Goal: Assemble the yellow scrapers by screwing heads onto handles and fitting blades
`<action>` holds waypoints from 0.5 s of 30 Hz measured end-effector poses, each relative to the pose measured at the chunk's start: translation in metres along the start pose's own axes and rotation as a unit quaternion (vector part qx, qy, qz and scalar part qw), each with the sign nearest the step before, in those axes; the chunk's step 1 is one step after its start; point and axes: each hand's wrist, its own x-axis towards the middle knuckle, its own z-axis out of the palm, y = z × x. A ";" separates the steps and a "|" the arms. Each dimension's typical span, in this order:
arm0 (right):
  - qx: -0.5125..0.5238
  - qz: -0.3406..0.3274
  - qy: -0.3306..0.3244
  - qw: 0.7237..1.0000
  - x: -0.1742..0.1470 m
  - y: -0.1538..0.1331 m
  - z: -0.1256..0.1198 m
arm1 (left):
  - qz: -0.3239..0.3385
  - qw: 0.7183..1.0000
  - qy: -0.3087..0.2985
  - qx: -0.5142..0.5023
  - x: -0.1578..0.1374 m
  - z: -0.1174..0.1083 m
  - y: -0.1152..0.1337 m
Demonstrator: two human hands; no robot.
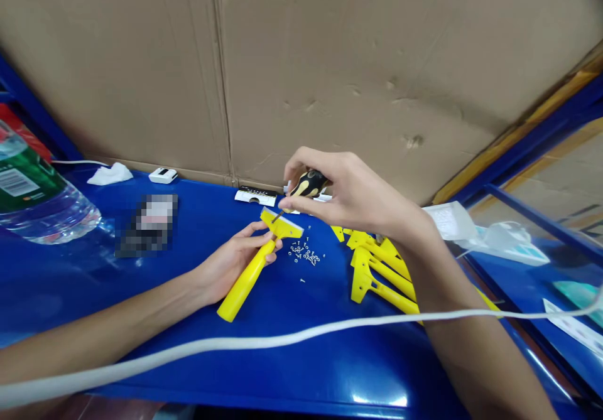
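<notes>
My left hand is closed around the neck of a yellow scraper, its wide head tilted up and away from me. A light strip, which looks like a blade, runs along the head's far edge. In my right hand is a screwdriver with a black and cream handle, held from above. Its shaft slants down to the left, and the tip meets the scraper's head near a screw hole. Small loose screws and nuts lie scattered on the blue table just right of the scraper.
Several yellow scraper handles are piled under my right forearm. A white cable crosses in front of both arms. At left stand a large bottle, a tissue and a white device. A small box lies by the cardboard wall.
</notes>
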 end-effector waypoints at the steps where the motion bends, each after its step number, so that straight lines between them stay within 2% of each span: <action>1: 0.007 -0.003 -0.006 1.000 0.000 -0.001 0.000 | 0.000 1.000 -0.004 -0.004 0.000 0.000 0.000; 5: 0.029 -0.006 -0.019 0.999 0.001 -0.005 0.004 | 0.007 1.000 -0.010 -0.014 0.001 0.000 0.000; 10: -0.002 0.021 0.013 1.000 0.001 -0.006 0.007 | 0.002 1.000 -0.013 -0.010 0.001 -0.001 -0.001; 15: 0.015 -0.005 0.009 1.000 0.000 -0.006 0.007 | 0.002 1.000 -0.015 -0.009 0.000 -0.001 -0.001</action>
